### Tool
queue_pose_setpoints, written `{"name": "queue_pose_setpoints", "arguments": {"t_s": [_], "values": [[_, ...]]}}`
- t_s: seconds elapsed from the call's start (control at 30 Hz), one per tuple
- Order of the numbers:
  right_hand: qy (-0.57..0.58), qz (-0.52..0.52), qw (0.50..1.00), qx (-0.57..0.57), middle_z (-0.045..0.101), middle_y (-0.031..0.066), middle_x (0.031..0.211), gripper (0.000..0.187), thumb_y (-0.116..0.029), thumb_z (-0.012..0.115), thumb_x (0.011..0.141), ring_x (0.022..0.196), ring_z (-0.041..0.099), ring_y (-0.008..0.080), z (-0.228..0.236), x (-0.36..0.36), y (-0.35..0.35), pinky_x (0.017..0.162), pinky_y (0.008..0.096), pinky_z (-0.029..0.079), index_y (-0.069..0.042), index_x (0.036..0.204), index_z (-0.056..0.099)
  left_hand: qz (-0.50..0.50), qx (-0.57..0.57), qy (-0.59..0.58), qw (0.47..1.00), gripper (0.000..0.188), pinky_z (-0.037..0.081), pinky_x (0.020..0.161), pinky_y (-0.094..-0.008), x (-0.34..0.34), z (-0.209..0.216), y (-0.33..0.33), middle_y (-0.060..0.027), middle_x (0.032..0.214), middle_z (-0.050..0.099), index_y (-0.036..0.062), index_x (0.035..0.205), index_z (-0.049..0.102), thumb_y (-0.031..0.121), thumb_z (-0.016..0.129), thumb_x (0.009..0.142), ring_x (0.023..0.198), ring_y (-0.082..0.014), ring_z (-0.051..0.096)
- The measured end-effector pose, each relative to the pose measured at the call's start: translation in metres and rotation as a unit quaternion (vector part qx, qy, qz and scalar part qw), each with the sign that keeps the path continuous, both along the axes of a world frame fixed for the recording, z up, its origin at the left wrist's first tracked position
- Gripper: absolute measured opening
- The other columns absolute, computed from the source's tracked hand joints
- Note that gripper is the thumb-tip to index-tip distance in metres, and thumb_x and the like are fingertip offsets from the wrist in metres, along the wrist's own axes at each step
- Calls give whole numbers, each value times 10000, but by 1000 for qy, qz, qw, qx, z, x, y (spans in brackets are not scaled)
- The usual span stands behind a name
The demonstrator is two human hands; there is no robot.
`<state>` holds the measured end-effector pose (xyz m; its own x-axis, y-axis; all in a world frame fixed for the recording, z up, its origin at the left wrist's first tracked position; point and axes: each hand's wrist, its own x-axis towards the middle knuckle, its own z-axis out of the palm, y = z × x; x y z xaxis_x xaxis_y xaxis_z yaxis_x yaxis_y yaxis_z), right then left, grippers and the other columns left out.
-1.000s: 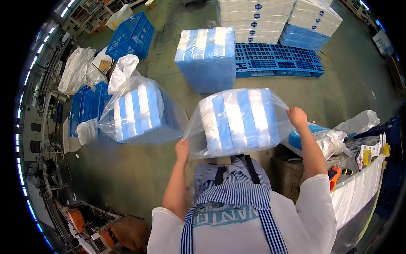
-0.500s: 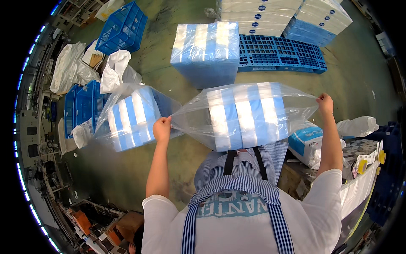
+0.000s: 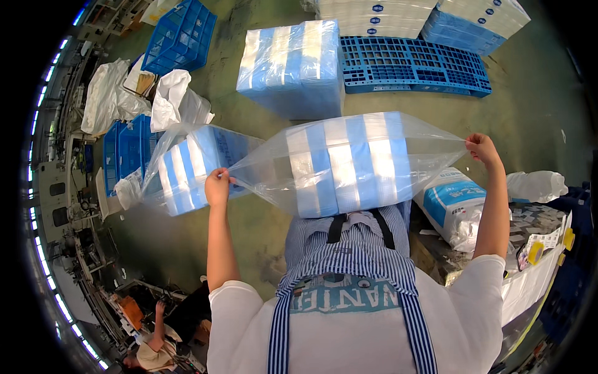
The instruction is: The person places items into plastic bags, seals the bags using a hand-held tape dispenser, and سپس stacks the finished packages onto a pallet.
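Left grip (image 3: 217,187) and right grip (image 3: 484,151) each pinching the clear bag (image 3: 266,171), film stretched wide. Blue-and-white bundle (image 3: 349,165) sits inside it, between both grips, apart from each, just ahead of the striped apron (image 3: 349,257).

Ahead of you, the green floor (image 3: 523,112) carries a tall wrapped block (image 3: 296,68) of blue-and-white packs, standing just beside a blue pallet (image 3: 414,65); white packs (image 3: 405,15) are stacked at the pallet's far side. To your left, a blue crate (image 3: 182,37) sits on the floor. On your right, the bench (image 3: 529,287) bears a white-and-blue sack (image 3: 455,202) and a yellow tape roll (image 3: 535,252).
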<state>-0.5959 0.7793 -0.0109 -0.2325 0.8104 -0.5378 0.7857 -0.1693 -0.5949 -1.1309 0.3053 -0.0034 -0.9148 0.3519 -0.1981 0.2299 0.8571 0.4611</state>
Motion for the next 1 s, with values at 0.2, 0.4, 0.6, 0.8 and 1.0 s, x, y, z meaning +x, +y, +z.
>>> {"name": "queue_pose_setpoints", "arguments": {"t_s": [0.2, 0.4, 0.6, 0.8, 1.0], "values": [[71, 193, 896, 394, 618, 129, 885, 106, -62, 597, 820, 782, 614, 323, 59, -68, -105, 666, 395, 499, -70, 921, 629, -271, 45, 298, 914, 327, 436, 846, -412, 121, 22, 40, -75, 1005, 635, 68, 1083, 611, 139, 685, 773, 990, -280, 571], [-70, 485, 775, 400, 656, 78, 948, 259, -268, 672, 788, 891, 617, 279, -21, -117, -125, 808, 391, 487, -77, 959, 635, -413, -319, 41, 852, 345, 471, 764, -395, 131, -16, 83, -54, 953, 663, 135, 952, 668, 351, 756, 698, 952, -256, 606], [-159, 504, 809, 259, 655, 98, 753, 232, -325, 639, 813, 753, 639, 299, -45, -101, -89, 651, 415, 494, -111, 888, 594, -370, -291, -45, 881, 242, 494, 675, -405, 87, -42, 82, -71, 872, 681, 151, 838, 683, 379, 700, 761, 849, -261, 644], [-165, 417, 826, 341, 647, 101, 718, 208, -295, 585, 856, 702, 638, 301, -78, -110, -73, 602, 420, 488, -101, 793, 546, -319, -234, 62, 916, 275, 497, 651, -395, 75, -98, 110, -77, 864, 680, 135, 843, 692, 404, 647, 806, 845, -262, 652], [-285, 339, 806, 393, 620, 79, 1079, 184, -165, 508, 847, 1039, 575, 241, -95, -132, -100, 875, 420, 441, -115, 1001, 597, -345, -218, 93, 908, 335, 505, 654, -404, 64, -130, 137, -78, 864, 680, 119, 854, 691, 445, 631, 808, 861, -257, 656]]}}
